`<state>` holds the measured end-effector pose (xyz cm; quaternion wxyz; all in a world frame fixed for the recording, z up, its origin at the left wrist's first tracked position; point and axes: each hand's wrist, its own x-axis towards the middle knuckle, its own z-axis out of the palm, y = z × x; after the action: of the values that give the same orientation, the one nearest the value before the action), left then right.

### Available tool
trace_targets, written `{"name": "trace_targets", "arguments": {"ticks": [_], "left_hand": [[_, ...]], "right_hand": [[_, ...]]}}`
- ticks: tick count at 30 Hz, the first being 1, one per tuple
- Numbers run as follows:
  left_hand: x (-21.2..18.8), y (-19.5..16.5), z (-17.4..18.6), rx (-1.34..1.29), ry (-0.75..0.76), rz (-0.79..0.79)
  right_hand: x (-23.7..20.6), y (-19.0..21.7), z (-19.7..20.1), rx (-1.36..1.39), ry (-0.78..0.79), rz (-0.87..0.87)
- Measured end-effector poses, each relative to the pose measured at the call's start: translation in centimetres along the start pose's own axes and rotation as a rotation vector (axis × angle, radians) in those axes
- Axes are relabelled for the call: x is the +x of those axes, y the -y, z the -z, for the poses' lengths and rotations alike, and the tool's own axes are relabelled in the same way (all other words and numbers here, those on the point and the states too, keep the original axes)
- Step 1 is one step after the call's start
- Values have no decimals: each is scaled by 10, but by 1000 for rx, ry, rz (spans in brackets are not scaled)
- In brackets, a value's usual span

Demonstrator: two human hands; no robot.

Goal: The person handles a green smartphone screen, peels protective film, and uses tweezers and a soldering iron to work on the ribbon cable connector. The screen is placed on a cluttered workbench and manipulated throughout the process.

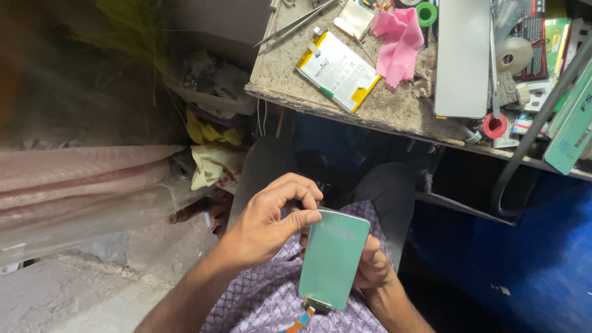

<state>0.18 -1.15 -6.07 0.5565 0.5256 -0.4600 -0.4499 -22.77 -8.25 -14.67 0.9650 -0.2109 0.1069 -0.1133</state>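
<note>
Your lap carries the phone screen panel [333,258], its green-filmed face turned up at you. Its long axis runs nearly upright in the view, top end tipped slightly toward the workbench [394,111], bottom end trailing an orange ribbon cable [302,320]. Your right hand [373,266] grasps it from behind along the right edge. Your left hand [271,222] pinches the top left corner with thumb and fingertips. Up on the bench lie a white battery [338,71], a pink cloth [399,42] and tweezers [296,24].

Bright daylight falls on the hands and the table above them; the far left side is blurry.
</note>
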Motion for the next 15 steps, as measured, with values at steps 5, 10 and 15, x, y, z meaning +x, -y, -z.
{"name": "trace_targets", "arguments": {"ticks": [5, 10, 15], "left_hand": [[6, 7, -1, -235, 29, 243], [10, 14, -2, -167, 21, 246], [13, 18, -2, -103, 21, 151]], "right_hand": [[-2, -2, 11, 44, -6, -38], [1, -6, 22, 67, 10, -11], [4, -7, 26, 90, 16, -2]]}}
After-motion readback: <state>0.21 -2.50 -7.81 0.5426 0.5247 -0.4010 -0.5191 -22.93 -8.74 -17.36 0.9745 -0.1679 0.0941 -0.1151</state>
